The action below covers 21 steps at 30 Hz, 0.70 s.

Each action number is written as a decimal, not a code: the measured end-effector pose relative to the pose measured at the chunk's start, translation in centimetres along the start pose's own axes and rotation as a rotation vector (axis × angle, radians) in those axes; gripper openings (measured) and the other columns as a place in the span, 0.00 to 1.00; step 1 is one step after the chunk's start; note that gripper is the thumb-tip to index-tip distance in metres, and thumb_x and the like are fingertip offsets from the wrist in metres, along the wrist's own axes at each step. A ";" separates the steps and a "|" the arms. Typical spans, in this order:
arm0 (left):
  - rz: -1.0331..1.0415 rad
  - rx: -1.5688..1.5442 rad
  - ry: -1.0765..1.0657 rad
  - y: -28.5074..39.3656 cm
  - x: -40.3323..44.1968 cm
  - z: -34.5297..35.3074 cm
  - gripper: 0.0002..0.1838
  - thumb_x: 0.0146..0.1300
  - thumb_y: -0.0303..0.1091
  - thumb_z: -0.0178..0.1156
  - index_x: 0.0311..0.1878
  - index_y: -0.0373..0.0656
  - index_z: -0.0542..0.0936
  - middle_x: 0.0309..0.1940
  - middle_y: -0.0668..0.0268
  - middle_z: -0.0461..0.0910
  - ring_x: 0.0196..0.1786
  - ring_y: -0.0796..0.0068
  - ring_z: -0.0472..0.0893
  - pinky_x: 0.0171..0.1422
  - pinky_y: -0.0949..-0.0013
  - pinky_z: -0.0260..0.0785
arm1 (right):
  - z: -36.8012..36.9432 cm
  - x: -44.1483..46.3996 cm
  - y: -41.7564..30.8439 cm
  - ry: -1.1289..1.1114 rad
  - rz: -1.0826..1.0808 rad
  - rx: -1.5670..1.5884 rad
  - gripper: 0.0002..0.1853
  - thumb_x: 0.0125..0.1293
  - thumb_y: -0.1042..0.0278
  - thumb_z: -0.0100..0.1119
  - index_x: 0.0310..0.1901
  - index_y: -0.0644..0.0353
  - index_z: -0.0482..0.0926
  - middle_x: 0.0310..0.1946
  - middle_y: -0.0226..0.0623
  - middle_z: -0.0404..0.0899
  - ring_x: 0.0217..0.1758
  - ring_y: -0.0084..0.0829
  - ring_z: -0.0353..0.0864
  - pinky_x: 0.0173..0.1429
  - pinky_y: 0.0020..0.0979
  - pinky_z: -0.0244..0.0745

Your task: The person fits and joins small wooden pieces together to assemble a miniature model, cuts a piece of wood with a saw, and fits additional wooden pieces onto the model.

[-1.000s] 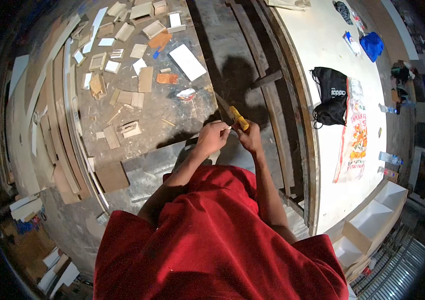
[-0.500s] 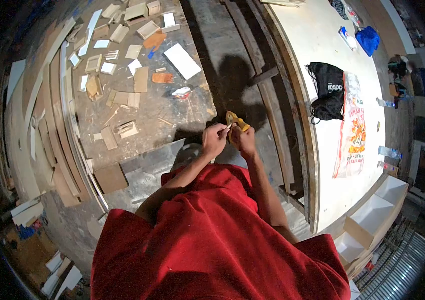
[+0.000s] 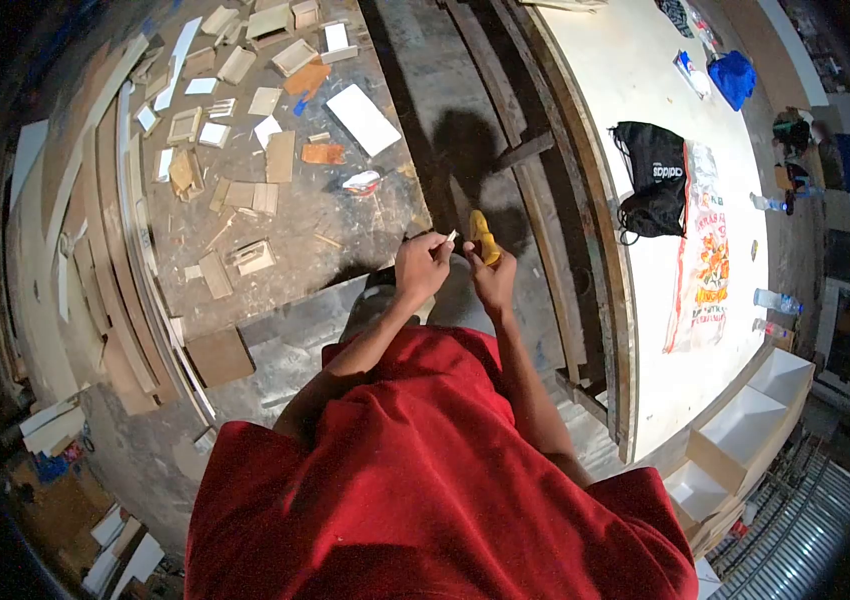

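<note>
My left hand (image 3: 423,268) pinches a small pale piece (image 3: 452,236) between thumb and fingers, its tip pointing toward the other hand. Close on its right, my right hand (image 3: 495,279) is wrapped round a yellow-handled tool (image 3: 485,238). The tool's yellow part stands up above my fingers, and I cannot make out a blade against the dark floor. A small gap separates the two hands. Both are above my lap, near the right corner of the brown work surface (image 3: 295,228).
Small wooden boxes (image 3: 271,24), a white board (image 3: 363,120) and scraps lie on the work surface. To the right, a pale table (image 3: 665,400) bears a black bag (image 3: 653,180), a printed plastic sack (image 3: 710,265) and bottles. Long boards (image 3: 110,230) stand at left.
The yellow-handled tool has turned in my right hand, its long blade no longer showing as it did one second ago. My hands have drawn slightly apart since the previous frame.
</note>
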State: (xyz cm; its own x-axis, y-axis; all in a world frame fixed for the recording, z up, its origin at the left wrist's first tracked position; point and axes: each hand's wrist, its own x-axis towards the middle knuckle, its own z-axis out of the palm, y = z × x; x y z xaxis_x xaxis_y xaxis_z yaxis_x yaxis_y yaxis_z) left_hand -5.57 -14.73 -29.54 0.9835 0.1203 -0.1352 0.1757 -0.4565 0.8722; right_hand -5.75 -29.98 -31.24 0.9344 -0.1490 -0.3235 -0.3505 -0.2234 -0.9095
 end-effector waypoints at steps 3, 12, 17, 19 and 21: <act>0.076 -0.069 0.003 -0.4 -0.1 0.4 0.07 0.61 0.33 0.65 0.36 0.38 0.83 0.28 0.54 0.82 0.33 0.55 0.84 0.37 0.59 0.74 | 0.4 0.9 0.6 -0.011 -0.084 0.134 0.07 0.60 0.74 0.65 0.38 0.67 0.82 0.26 0.27 0.79 0.29 0.17 0.74 0.35 0.24 0.71; 0.201 -0.015 -0.089 -0.6 -0.3 0.0 0.05 0.58 0.29 0.63 0.36 0.38 0.82 0.33 0.54 0.82 0.38 0.50 0.83 0.41 0.57 0.75 | -0.6 1.2 1.8 -0.070 -0.167 -0.156 0.10 0.57 0.70 0.63 0.38 0.67 0.81 0.23 0.39 0.80 0.26 0.27 0.80 0.35 0.31 0.74; 0.319 -0.001 -0.143 -1.4 -0.3 -0.1 0.05 0.58 0.28 0.62 0.36 0.37 0.81 0.33 0.54 0.80 0.39 0.49 0.82 0.41 0.55 0.74 | -1.2 1.5 1.3 -0.098 -0.146 -0.191 0.11 0.61 0.67 0.61 0.35 0.68 0.80 0.19 0.35 0.76 0.23 0.24 0.75 0.31 0.32 0.70; 0.306 -0.044 -0.223 -1.4 -0.1 0.0 0.06 0.60 0.30 0.62 0.36 0.37 0.80 0.32 0.54 0.79 0.39 0.48 0.81 0.40 0.55 0.72 | -1.1 1.2 1.7 -0.104 -0.031 -0.042 0.11 0.64 0.69 0.59 0.32 0.70 0.79 0.21 0.27 0.76 0.25 0.17 0.70 0.30 0.28 0.67; 0.224 -0.087 -0.309 -1.7 -0.2 -0.4 0.07 0.62 0.31 0.62 0.36 0.35 0.79 0.32 0.54 0.78 0.38 0.48 0.80 0.41 0.57 0.72 | -1.0 0.9 2.6 -0.105 0.006 -0.001 0.11 0.65 0.69 0.59 0.32 0.71 0.79 0.21 0.25 0.75 0.25 0.17 0.70 0.30 0.27 0.67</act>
State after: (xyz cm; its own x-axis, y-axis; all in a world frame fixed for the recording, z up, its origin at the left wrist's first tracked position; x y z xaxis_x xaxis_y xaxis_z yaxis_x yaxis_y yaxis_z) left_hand -6.04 -13.60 -30.82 0.9660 -0.2514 -0.0602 -0.0366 -0.3636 0.9309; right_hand -5.83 -31.64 -33.61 0.9339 -0.0489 -0.3542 -0.3559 -0.2236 -0.9074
